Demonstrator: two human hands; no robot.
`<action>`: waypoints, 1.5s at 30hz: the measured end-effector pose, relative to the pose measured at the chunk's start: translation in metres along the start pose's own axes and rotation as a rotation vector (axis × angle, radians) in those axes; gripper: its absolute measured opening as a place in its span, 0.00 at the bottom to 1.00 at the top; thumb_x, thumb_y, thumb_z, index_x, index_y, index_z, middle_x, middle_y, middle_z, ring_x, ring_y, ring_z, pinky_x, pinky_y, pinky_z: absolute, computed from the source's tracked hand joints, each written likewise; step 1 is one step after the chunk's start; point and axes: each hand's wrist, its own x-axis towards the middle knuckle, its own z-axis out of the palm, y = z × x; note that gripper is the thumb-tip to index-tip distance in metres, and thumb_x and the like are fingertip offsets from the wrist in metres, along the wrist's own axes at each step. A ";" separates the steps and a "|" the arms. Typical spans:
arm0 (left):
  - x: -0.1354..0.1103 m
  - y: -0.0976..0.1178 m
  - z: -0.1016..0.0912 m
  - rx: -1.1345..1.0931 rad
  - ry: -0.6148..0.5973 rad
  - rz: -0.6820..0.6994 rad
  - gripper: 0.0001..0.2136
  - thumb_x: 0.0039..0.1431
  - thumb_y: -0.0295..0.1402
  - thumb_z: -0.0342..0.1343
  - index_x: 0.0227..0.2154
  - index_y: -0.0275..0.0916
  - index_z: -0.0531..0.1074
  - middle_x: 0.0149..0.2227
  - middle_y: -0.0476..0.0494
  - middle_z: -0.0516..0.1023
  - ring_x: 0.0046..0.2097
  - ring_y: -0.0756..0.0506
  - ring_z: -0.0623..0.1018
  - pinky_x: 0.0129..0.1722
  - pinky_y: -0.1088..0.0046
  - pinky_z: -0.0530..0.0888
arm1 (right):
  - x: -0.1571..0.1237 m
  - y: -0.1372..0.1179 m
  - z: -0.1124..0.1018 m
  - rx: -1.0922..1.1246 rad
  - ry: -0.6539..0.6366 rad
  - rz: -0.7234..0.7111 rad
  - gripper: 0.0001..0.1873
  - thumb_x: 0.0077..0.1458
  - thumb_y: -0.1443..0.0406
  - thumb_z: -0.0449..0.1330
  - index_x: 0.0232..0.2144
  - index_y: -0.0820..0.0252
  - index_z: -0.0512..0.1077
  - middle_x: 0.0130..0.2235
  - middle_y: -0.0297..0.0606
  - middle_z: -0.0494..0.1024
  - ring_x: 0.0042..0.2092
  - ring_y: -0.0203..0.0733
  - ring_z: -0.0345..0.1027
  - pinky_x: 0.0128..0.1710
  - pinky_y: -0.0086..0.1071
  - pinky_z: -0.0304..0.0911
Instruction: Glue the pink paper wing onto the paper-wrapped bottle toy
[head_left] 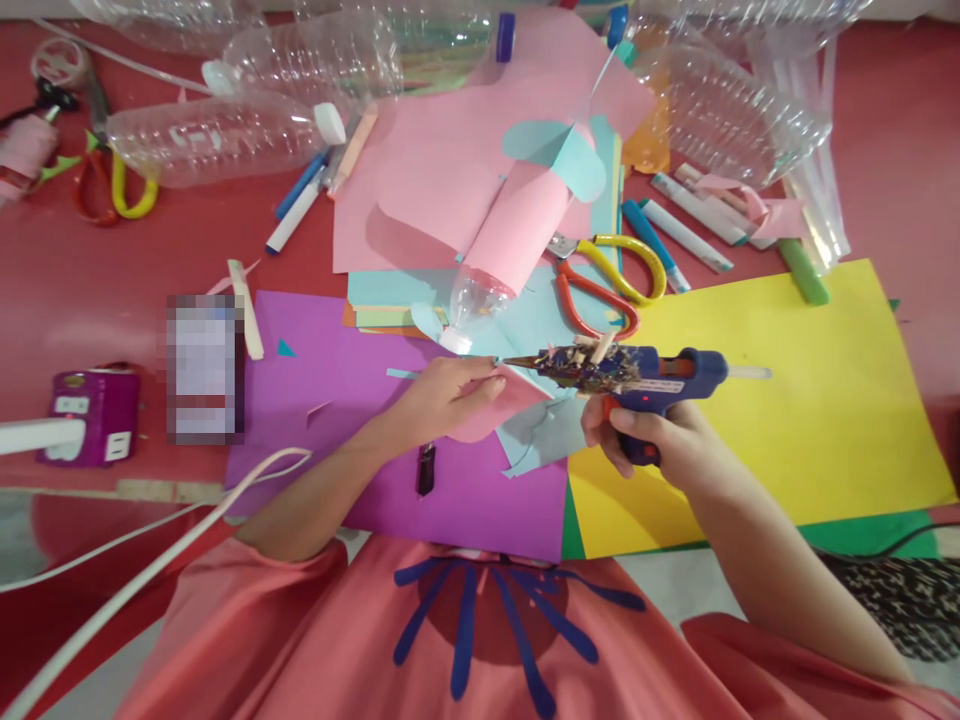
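My right hand [660, 440] is wrapped round the handle of a blue hot glue gun [675, 380], fingers at its orange trigger. Scraps cling to the gun's barrel, and a glue stick pokes out of its back. The nozzle points left and meets the edge of a pink paper piece [487, 405]. My left hand [450, 395] pinches that paper, thumb and fingers closed on it near the nozzle tip. Just beyond lies a plastic bottle [480, 290] wrapped in pink paper, with light blue paper fins at its far end. Red-and-yellow-handled pliers [600, 285] rest beside the bottle.
Purple paper [300, 400] and yellow paper [787, 400] cover the near table. A small black cutter [426, 470] lies by my left wrist. A phone [202, 370], a purple power adapter [94, 418] and a white cable [172, 550] are left. Clear bottles [217, 135] and markers [686, 235] lie farther back.
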 end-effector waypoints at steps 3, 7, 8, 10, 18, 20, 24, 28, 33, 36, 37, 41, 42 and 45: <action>0.000 -0.001 0.000 0.024 0.000 0.013 0.18 0.62 0.40 0.46 0.18 0.42 0.54 0.18 0.54 0.53 0.23 0.51 0.57 0.26 0.70 0.53 | 0.000 0.000 0.001 -0.001 0.008 0.003 0.16 0.48 0.54 0.67 0.21 0.61 0.72 0.22 0.34 0.76 0.13 0.30 0.60 0.13 0.26 0.53; 0.001 -0.002 0.000 0.037 -0.003 0.027 0.18 0.62 0.39 0.46 0.18 0.41 0.52 0.18 0.54 0.53 0.22 0.52 0.58 0.26 0.71 0.53 | 0.000 0.001 0.001 -0.001 0.006 0.007 0.15 0.49 0.56 0.66 0.21 0.61 0.72 0.22 0.35 0.75 0.13 0.30 0.60 0.13 0.26 0.52; 0.001 -0.002 0.000 0.035 0.001 0.033 0.18 0.62 0.39 0.46 0.18 0.41 0.52 0.18 0.54 0.53 0.22 0.52 0.58 0.25 0.71 0.53 | -0.001 0.001 0.000 0.001 0.004 0.007 0.16 0.49 0.56 0.66 0.21 0.62 0.72 0.22 0.35 0.75 0.13 0.30 0.60 0.13 0.26 0.52; 0.001 -0.002 0.000 0.032 0.009 0.043 0.18 0.63 0.39 0.46 0.18 0.41 0.54 0.18 0.54 0.54 0.22 0.52 0.58 0.25 0.71 0.53 | -0.001 0.002 -0.001 0.009 0.000 0.009 0.16 0.49 0.56 0.66 0.21 0.62 0.72 0.22 0.35 0.75 0.13 0.30 0.61 0.13 0.26 0.52; 0.000 -0.003 0.000 0.042 0.028 0.089 0.18 0.64 0.39 0.46 0.19 0.41 0.53 0.18 0.56 0.51 0.22 0.53 0.56 0.23 0.73 0.52 | 0.000 0.000 0.000 0.015 0.015 0.040 0.18 0.48 0.54 0.68 0.20 0.62 0.71 0.21 0.34 0.74 0.13 0.30 0.60 0.13 0.26 0.51; 0.000 -0.004 0.000 0.042 0.032 0.090 0.18 0.64 0.38 0.47 0.19 0.41 0.53 0.19 0.56 0.51 0.22 0.53 0.56 0.23 0.73 0.52 | 0.000 0.000 0.000 0.012 0.012 0.042 0.18 0.48 0.54 0.68 0.20 0.62 0.70 0.21 0.34 0.73 0.13 0.30 0.60 0.13 0.26 0.51; -0.001 -0.005 -0.001 0.028 0.043 0.101 0.19 0.65 0.37 0.48 0.19 0.41 0.50 0.18 0.56 0.51 0.22 0.53 0.56 0.22 0.73 0.52 | -0.001 0.001 -0.002 0.012 0.010 0.052 0.18 0.48 0.54 0.67 0.19 0.61 0.70 0.20 0.33 0.72 0.13 0.30 0.60 0.13 0.26 0.50; -0.001 -0.006 -0.001 0.018 0.058 0.100 0.19 0.64 0.38 0.49 0.19 0.41 0.52 0.18 0.56 0.51 0.22 0.54 0.56 0.22 0.73 0.53 | 0.000 0.001 -0.002 0.002 0.011 0.057 0.18 0.47 0.55 0.67 0.19 0.61 0.69 0.19 0.33 0.71 0.13 0.29 0.59 0.13 0.26 0.50; 0.000 -0.008 -0.001 -0.027 0.100 0.130 0.20 0.64 0.36 0.51 0.19 0.40 0.50 0.19 0.56 0.50 0.22 0.54 0.56 0.22 0.74 0.54 | -0.001 0.000 -0.002 -0.006 0.016 0.061 0.17 0.48 0.56 0.66 0.18 0.61 0.69 0.19 0.32 0.70 0.13 0.29 0.59 0.13 0.26 0.50; 0.000 -0.011 -0.001 -0.043 0.130 0.165 0.21 0.64 0.36 0.51 0.19 0.40 0.49 0.18 0.56 0.50 0.22 0.54 0.56 0.22 0.74 0.55 | -0.002 0.000 -0.003 -0.004 0.023 0.064 0.17 0.48 0.57 0.65 0.18 0.62 0.69 0.19 0.32 0.71 0.13 0.29 0.59 0.13 0.26 0.50; 0.000 -0.012 -0.001 -0.043 0.136 0.171 0.21 0.65 0.37 0.51 0.19 0.40 0.49 0.18 0.56 0.50 0.22 0.54 0.57 0.22 0.74 0.55 | -0.002 0.000 -0.003 -0.004 0.027 0.067 0.17 0.48 0.57 0.65 0.18 0.62 0.69 0.19 0.32 0.70 0.13 0.29 0.59 0.13 0.26 0.49; 0.000 -0.014 -0.001 -0.042 0.142 0.152 0.21 0.65 0.39 0.51 0.19 0.40 0.51 0.19 0.55 0.52 0.23 0.54 0.59 0.22 0.74 0.56 | -0.003 0.000 -0.004 -0.018 0.045 0.075 0.16 0.47 0.57 0.65 0.18 0.61 0.68 0.18 0.32 0.70 0.13 0.29 0.58 0.13 0.25 0.49; 0.000 -0.013 -0.002 -0.043 0.140 0.143 0.21 0.66 0.39 0.50 0.19 0.40 0.52 0.19 0.55 0.53 0.23 0.53 0.59 0.22 0.75 0.57 | -0.003 0.000 -0.004 -0.025 0.046 0.075 0.16 0.47 0.57 0.64 0.18 0.61 0.68 0.18 0.32 0.70 0.13 0.29 0.58 0.13 0.26 0.49; -0.001 -0.011 -0.003 -0.046 0.138 0.131 0.21 0.66 0.41 0.49 0.19 0.40 0.54 0.19 0.55 0.53 0.23 0.53 0.59 0.23 0.75 0.59 | -0.003 -0.001 -0.004 -0.037 0.044 0.069 0.16 0.48 0.57 0.64 0.18 0.61 0.68 0.18 0.31 0.69 0.13 0.29 0.58 0.13 0.26 0.49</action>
